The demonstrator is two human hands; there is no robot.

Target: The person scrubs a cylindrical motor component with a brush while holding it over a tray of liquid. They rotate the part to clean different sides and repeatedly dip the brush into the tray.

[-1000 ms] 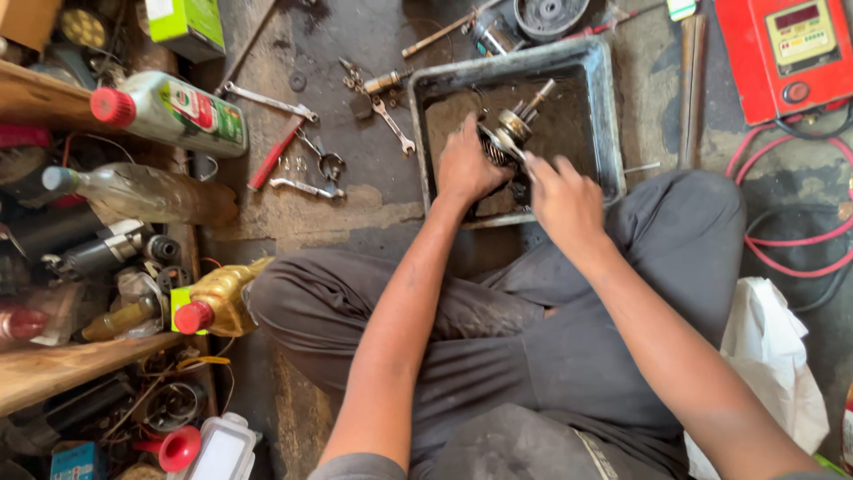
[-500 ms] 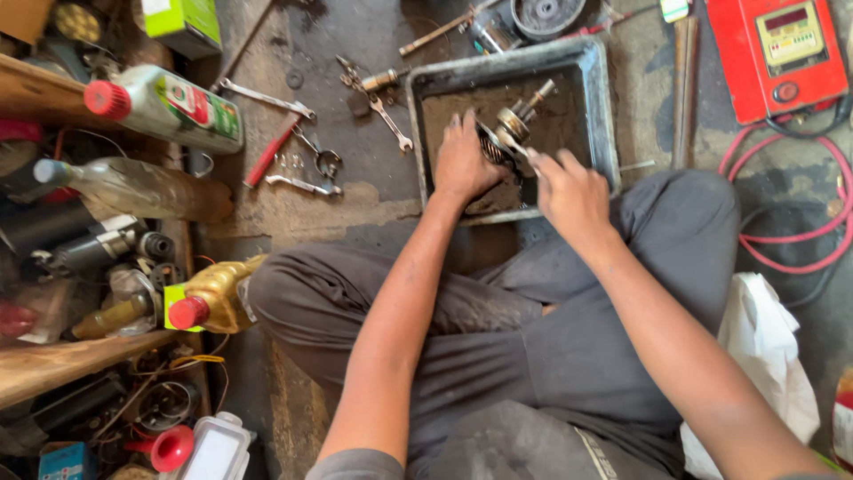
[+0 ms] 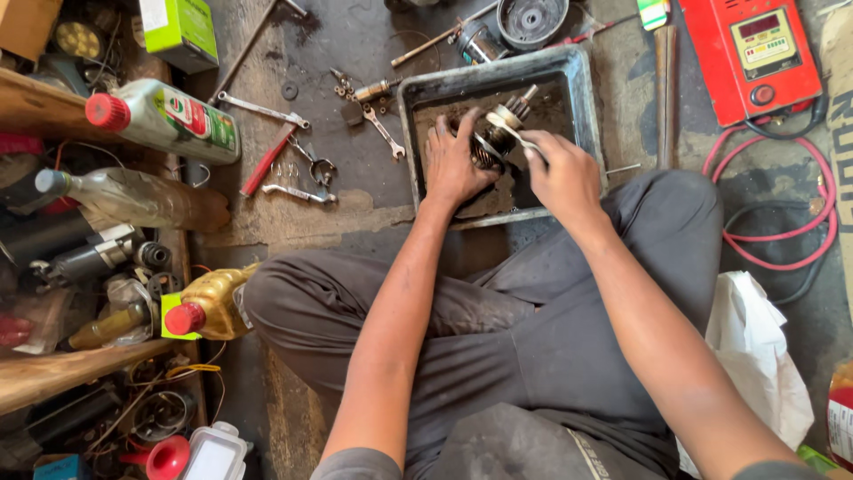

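Observation:
A greasy geared metal shaft [image 3: 504, 124] lies over a grey metal tray [image 3: 582, 89] of dirty liquid on the floor. My left hand [image 3: 455, 164] grips the shaft's lower, toothed end. My right hand [image 3: 562, 178] pinches a thin silvery ring-like part against the shaft's middle. Both forearms reach out over my crossed legs in dark grey trousers. The far end of the shaft points toward the tray's back right corner.
Wrenches [image 3: 262, 108], a red-handled tool [image 3: 267, 160] and small parts lie left of the tray. Oil bottles [image 3: 164, 120] and a gold can [image 3: 209, 307] crowd shelves at left. A red charger box [image 3: 755, 53] with red cable [image 3: 782, 258] sits at right; a white bag [image 3: 755, 356] is beside my leg.
My right hand has moved up from the tray's front edge onto the shaft's middle. My left hand has stayed on the shaft's lower end.

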